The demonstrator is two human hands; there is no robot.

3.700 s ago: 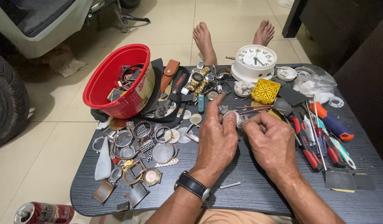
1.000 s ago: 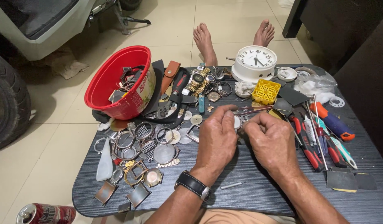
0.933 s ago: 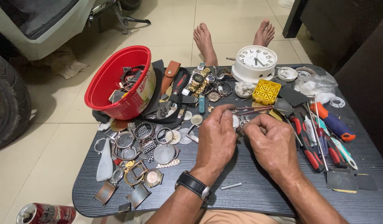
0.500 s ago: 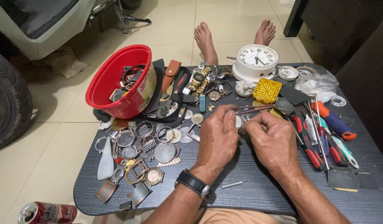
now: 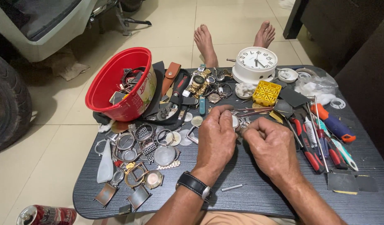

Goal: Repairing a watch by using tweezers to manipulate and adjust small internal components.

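Note:
My left hand [image 5: 216, 139] is curled around a small round silver watch case [image 5: 235, 122], of which only an edge shows between the fingers. My right hand [image 5: 272, 146] is closed just to its right, fingertips pinched at the case; anything held there is hidden. Both hands hover low over the middle of a dark wood-grain table [image 5: 250, 183]. A black wristwatch [image 5: 194, 185] is on my left wrist. Tweezers [image 5: 252, 111] lie just beyond the hands.
A tilted red bowl [image 5: 117, 83] of watch parts sits at the far left, loose cases and rings [image 5: 137, 146] below it. A white clock [image 5: 255, 63], yellow tray [image 5: 267, 92] and screwdrivers [image 5: 321, 137] lie right. A small metal pin [image 5: 232, 188] lies near me. Bare feet [image 5: 206, 41] rest beyond the table.
Both hands stay at the same spot on the small case. The fingers shifted only slightly, with the right fingertips drawn in closer to the left hand.

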